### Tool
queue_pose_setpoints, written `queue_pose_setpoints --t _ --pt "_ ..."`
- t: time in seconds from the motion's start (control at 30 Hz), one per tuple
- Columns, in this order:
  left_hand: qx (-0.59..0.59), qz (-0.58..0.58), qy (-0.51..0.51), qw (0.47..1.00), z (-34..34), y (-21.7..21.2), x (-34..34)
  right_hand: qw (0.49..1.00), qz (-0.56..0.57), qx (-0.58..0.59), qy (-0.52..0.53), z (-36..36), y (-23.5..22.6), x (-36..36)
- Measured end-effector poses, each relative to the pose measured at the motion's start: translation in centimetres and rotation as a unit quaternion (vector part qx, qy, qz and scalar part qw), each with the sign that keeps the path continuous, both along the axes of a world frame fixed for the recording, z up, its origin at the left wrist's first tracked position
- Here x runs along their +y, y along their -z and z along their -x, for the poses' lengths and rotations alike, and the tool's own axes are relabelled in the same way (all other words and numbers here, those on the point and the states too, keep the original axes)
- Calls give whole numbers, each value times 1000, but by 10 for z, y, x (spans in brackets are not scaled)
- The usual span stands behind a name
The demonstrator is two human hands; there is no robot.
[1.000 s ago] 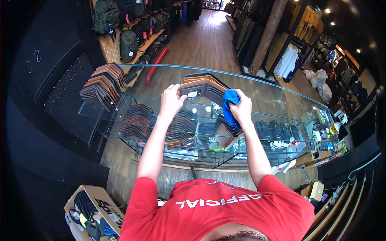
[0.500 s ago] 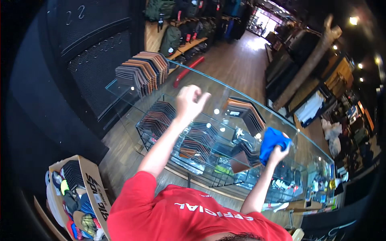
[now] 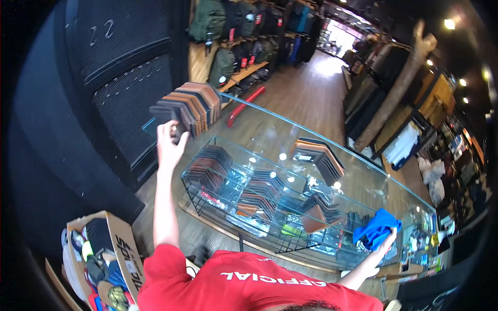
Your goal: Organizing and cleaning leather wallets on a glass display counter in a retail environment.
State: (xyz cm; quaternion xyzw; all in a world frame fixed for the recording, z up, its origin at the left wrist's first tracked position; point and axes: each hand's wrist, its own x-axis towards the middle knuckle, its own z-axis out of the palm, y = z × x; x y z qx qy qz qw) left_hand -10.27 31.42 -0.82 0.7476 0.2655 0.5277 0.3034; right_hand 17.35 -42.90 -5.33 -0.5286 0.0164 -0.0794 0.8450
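Observation:
A long glass display case [image 3: 270, 137] runs across the view, with rows of wallets [image 3: 262, 189] on wire shelves inside. On its left end stands a fanned rack of brown and black wallets [image 3: 189, 106]. My left hand [image 3: 168, 145] reaches up to that rack and grips its near end. A second fanned wallet rack [image 3: 319, 155] sits on the glass further right. My right hand [image 3: 383, 248] is far to the right, pressing a bunched blue cloth [image 3: 374, 229] onto the glass top.
An open cardboard box [image 3: 122, 246] of mixed goods stands at lower left. A dark panelled wall [image 3: 114, 88] is at left. Backpacks [image 3: 223, 31] hang on shelves beyond the case. A red bar [image 3: 244, 103] lies on the wood floor. Clothing racks [image 3: 404, 147] stand at right.
My left hand moved from the middle of the glass top to the wallet rack at the left end. My right hand slid the blue cloth to the right. My view turned left.

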Motion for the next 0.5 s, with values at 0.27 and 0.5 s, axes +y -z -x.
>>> queue_pose_setpoints --t 0.27,0.5 --pt "-228 9 -226 947 22 28 -6 861 486 92 118 -2 13 -57" --pt "-231 11 23 973 70 -60 -138 995 -19 44 89 -5 44 -103"
